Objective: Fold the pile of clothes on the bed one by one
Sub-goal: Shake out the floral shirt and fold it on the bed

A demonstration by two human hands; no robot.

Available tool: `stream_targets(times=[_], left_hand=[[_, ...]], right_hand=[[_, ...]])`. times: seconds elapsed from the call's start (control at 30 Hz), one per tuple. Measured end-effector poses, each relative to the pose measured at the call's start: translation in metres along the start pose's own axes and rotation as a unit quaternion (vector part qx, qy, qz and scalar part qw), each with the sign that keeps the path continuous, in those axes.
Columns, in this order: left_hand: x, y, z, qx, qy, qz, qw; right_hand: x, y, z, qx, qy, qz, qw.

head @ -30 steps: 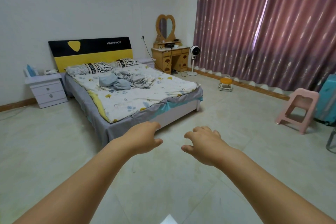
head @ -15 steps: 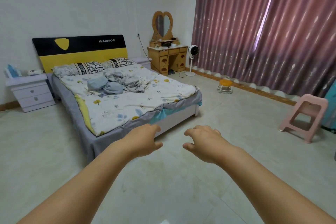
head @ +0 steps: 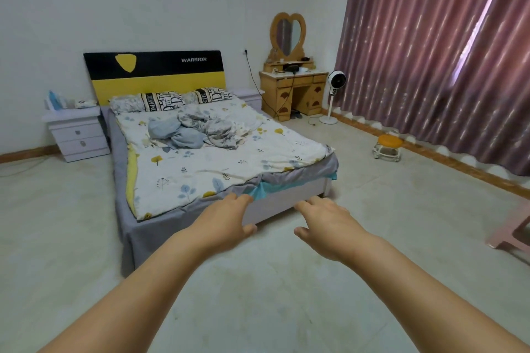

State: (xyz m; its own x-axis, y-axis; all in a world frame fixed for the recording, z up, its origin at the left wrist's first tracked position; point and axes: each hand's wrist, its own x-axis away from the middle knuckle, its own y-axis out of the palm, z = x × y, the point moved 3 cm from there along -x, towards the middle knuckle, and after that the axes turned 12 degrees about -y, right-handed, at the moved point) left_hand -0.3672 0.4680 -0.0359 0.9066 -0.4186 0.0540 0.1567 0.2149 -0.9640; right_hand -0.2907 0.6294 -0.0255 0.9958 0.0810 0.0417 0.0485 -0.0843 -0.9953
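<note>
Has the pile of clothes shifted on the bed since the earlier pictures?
No. The crumpled blue-grey pile of clothes lies at the same spot below the patterned pillows; only the camera view changed.

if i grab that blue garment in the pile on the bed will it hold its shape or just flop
Probably flops: the blue garment lies crumpled in soft folds. It looks thin, so likely light. It touches the floral clothes, so they may drag along.

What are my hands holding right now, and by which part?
Nothing. The left hand and right hand are stretched out over the floor, fingers loose, short of the bed. The pile of clothes lies untouched on it.
</note>
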Motion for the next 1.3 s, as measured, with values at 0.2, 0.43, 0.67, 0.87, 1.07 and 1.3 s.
stream_targets(times=[0.2,0.43,0.67,0.87,1.07,1.3], left_hand=[[-0.052,0.008,0.006,0.010,-0.042,-0.015,0.999],[-0.135,0.007,-0.019,-0.020,-0.089,-0.021,0.996],[-0.224,-0.001,-0.027,-0.022,-0.100,-0.028,0.994],[-0.285,0.000,-0.012,-0.022,-0.108,-0.024,0.994],[-0.345,0.010,0.022,-0.009,-0.146,0.002,0.989],[-0.403,0.025,0.074,0.023,-0.197,0.005,0.980]], right_hand=[[-0.048,0.008,0.042,-0.002,-0.035,-0.026,0.999],[-0.129,0.012,0.076,0.001,-0.070,-0.034,0.997],[-0.214,-0.004,0.114,0.014,-0.072,-0.028,0.997],[-0.265,-0.007,0.158,0.025,-0.082,-0.040,0.995],[-0.318,-0.008,0.223,0.029,-0.122,-0.059,0.990],[-0.370,-0.015,0.298,0.033,-0.179,-0.071,0.981]])
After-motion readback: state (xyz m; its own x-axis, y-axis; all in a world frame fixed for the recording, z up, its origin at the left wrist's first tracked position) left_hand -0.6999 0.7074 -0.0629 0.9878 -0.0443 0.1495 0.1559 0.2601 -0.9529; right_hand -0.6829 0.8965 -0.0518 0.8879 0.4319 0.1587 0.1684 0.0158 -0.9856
